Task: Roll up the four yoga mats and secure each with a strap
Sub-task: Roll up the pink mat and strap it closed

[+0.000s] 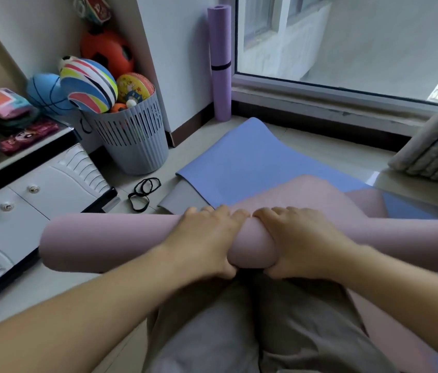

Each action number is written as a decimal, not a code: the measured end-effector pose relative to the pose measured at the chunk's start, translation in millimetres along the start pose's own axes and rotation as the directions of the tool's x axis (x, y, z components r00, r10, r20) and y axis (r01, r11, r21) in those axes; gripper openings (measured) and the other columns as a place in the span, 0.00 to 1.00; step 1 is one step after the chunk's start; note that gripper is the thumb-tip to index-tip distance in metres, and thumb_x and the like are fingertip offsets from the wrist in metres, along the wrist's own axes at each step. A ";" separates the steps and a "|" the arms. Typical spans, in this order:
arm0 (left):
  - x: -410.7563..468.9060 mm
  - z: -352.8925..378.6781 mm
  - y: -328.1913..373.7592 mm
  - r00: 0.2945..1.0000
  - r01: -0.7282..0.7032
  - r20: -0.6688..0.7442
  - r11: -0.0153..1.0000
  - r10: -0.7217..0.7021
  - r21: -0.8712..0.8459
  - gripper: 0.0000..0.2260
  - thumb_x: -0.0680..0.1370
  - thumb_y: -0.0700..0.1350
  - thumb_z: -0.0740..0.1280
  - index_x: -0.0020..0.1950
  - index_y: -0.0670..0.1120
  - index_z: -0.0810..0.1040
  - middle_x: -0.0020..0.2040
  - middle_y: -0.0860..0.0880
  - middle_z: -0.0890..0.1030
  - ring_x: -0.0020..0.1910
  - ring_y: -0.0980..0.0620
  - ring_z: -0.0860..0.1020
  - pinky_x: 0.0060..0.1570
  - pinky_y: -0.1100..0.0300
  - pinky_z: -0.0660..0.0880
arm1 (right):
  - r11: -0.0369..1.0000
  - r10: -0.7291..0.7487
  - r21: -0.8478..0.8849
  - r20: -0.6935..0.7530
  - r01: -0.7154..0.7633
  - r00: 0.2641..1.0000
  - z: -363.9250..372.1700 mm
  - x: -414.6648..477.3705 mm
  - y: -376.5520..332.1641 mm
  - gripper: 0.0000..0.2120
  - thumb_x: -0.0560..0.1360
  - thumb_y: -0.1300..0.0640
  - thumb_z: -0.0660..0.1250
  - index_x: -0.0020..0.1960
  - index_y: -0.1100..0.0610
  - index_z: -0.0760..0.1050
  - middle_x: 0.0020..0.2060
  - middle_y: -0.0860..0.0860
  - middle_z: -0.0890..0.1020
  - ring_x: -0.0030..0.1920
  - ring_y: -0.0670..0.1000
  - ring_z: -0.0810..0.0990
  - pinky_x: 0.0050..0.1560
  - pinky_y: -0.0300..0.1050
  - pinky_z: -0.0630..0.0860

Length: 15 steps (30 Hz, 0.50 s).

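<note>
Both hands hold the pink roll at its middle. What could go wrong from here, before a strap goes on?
1. The left hand and right hand grip only the middle of the pink mat, so its free ends may loosen or slide out unevenly.
2. The black straps lie on the floor near the basket, apart from both hands; freeing one hand to fetch one could let the roll spring open.

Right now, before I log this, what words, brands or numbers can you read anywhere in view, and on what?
Nothing reads clearly.
Pink pack, far left: print too blurred.
Dark red wrapper: cartoon face, lettering too blurred.
Toy at the top: red mark, unreadable.
Yellow ball: pictures only, too small to read.
No label shows on the pink mat, purple mat or blue mat.
</note>
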<state>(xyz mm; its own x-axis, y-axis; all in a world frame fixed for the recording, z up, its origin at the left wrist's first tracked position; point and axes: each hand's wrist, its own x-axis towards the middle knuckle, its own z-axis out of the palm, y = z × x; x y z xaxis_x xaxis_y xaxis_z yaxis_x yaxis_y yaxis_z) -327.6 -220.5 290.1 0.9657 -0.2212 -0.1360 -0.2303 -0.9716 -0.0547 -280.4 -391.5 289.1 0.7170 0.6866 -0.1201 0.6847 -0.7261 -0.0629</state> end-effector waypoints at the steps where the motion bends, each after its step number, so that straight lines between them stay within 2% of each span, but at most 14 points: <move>1: -0.8 -11.2 -4.8 1.000 -0.012 -0.001 0.998 0.012 -0.059 0.37 0.66 0.60 0.70 0.71 0.56 0.58 0.58 0.51 0.74 0.56 0.47 0.75 0.53 0.53 0.71 | 1.000 -0.028 0.012 0.016 0.027 0.999 -13.2 0.5 2.7 0.29 0.59 0.38 0.70 0.55 0.47 0.67 0.45 0.44 0.77 0.45 0.50 0.78 0.42 0.46 0.73; 3: -6.7 -31.4 -10.2 0.999 -0.048 0.010 0.989 0.049 -0.141 0.34 0.64 0.62 0.69 0.67 0.58 0.62 0.55 0.55 0.76 0.53 0.50 0.76 0.46 0.55 0.73 | 0.997 -0.070 0.048 0.076 0.067 0.995 -39.9 -4.0 6.6 0.29 0.58 0.36 0.71 0.55 0.44 0.66 0.44 0.42 0.78 0.43 0.46 0.77 0.42 0.44 0.75; 5: -13.4 -40.8 -8.9 0.995 -0.088 0.037 0.984 0.095 -0.157 0.32 0.63 0.64 0.70 0.64 0.58 0.64 0.53 0.55 0.77 0.50 0.51 0.77 0.45 0.55 0.75 | 0.993 -0.099 0.079 0.151 0.087 0.984 -52.4 -12.5 7.9 0.31 0.58 0.35 0.73 0.56 0.43 0.66 0.45 0.42 0.78 0.44 0.45 0.76 0.45 0.45 0.76; 9: -23.9 -14.4 11.7 0.964 -0.133 0.197 0.969 0.175 -0.210 0.29 0.64 0.61 0.72 0.61 0.57 0.68 0.52 0.53 0.78 0.49 0.50 0.77 0.45 0.54 0.76 | 0.987 -0.116 0.144 0.331 0.071 0.937 -17.4 -26.1 -3.6 0.36 0.61 0.38 0.75 0.62 0.47 0.65 0.54 0.45 0.76 0.52 0.47 0.74 0.50 0.44 0.73; 12: -22.8 4.0 13.0 0.950 -0.111 0.249 0.951 0.187 -0.288 0.29 0.64 0.60 0.73 0.62 0.56 0.68 0.54 0.54 0.78 0.52 0.50 0.77 0.49 0.53 0.75 | 0.987 -0.116 0.147 0.311 0.073 0.943 2.7 -34.8 -2.8 0.38 0.61 0.35 0.73 0.65 0.47 0.63 0.57 0.43 0.72 0.56 0.46 0.70 0.56 0.44 0.70; 15: -19.5 3.8 6.8 0.932 -0.111 0.290 0.931 0.219 -0.347 0.32 0.64 0.60 0.73 0.64 0.59 0.66 0.55 0.55 0.78 0.53 0.52 0.77 0.51 0.54 0.76 | 0.991 -0.121 -0.023 0.219 0.129 0.968 5.9 -46.9 -7.9 0.43 0.61 0.30 0.68 0.69 0.48 0.59 0.59 0.45 0.69 0.57 0.49 0.68 0.60 0.48 0.67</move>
<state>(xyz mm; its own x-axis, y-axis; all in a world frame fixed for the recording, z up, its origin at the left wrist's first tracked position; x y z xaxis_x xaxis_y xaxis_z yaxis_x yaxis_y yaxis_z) -348.4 -222.4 288.6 0.8144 -0.3945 -0.4257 -0.2799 -0.9095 0.3074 -320.3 -418.2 289.4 0.5828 0.7446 -0.3256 0.7744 -0.6303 -0.0552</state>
